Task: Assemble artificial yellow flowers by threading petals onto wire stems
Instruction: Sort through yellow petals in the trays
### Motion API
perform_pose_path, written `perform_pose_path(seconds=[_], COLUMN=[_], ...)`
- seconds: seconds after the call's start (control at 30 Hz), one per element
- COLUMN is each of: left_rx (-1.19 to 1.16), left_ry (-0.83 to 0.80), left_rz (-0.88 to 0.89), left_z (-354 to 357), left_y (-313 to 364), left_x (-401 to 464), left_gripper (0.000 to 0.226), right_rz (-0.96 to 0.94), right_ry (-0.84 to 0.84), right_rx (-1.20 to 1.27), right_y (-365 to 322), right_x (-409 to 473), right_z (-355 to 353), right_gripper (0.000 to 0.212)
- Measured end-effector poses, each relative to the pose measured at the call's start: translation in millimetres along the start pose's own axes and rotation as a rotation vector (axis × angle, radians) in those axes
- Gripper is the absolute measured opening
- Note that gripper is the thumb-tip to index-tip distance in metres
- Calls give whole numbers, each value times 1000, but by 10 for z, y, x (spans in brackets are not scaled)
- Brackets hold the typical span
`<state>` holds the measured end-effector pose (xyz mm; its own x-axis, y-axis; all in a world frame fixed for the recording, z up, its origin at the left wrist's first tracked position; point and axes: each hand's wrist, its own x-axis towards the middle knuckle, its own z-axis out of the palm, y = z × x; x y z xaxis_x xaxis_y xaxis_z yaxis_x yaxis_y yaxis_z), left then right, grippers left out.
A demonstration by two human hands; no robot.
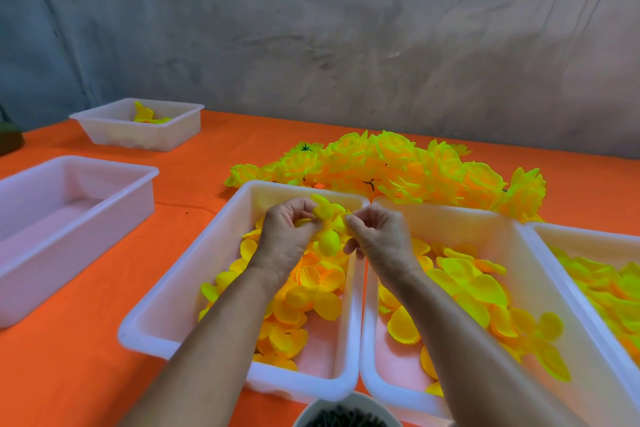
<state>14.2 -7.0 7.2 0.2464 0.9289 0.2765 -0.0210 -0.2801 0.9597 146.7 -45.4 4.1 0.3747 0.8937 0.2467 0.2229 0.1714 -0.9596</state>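
Observation:
Both my hands meet above the middle white tray [221, 243], which holds loose yellow petals [304, 291]. My left hand [287, 229] grips a small yellow petal piece [327, 218] with curled fingers. My right hand [377, 232] pinches the same piece from its right side, fingers curled. Any wire stem between my fingers is hidden. A heap of finished yellow flowers [391, 166] lies on the orange table behind the trays.
A second petal tray [512, 236] touches the middle one on the right, and a third tray [588, 236] sits at the far right. An empty white tray [69, 198] stands left, a smaller tray [173, 121] with a few petals behind. A bowl of dark pieces [346, 416] is at the front edge.

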Motion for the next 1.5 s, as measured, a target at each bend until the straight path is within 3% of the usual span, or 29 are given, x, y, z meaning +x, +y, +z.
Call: perform_pose_path(seconds=[0.1,0.23,0.37,0.47,0.57,0.67,0.87,1.03,1.07,1.13,1.23,1.37,1.5], left_rx=[151,133,207,298,439,551,334,70,43,25,22,-17,-53], left_ry=[11,104,218,283,93,-42,-2,52,40,-12,-28,47,9], left_rz=[26,-17,54,245,364,340,223,89,68,37,23,-18,-14], left_z=[11,-5,-3,5,50,84,53,26,23,36,49,24,35], left_y=[-33,-70,-33,39,39,-14,-36,-24,-19,-6,2,-5,21], left_x=[-5,31,63,13,-56,-61,-23,-11,-13,-22,-22,-3,-30], left_gripper=[26,16,36,24,20,32,13,14,14,14,15,14,9], right_rz=[12,39,106,134,134,105,52,6,-3,-28,-82,-49,-37], right_ry=[-48,-189,-93,-49,-59,-83,-190,8,28,-1,-39,-11,-15], right_rx=[51,136,233,279,309,308,157,182,147,100,118,85,109], right_y=[-9,-47,-66,-65,-68,-66,-91,-96,-73,-60,-70,-34,-16], right_x=[3,-18,-8,-4,-10,-12,-43,-30,-21,-19,-38,-11,1], right_z=[-21,-84,-91,-81,-94,-100,-89,-85,-90,-96,-65,-63,-57], right_gripper=[22,12,12,16,19,18,19,12,19,26,7,10,18])
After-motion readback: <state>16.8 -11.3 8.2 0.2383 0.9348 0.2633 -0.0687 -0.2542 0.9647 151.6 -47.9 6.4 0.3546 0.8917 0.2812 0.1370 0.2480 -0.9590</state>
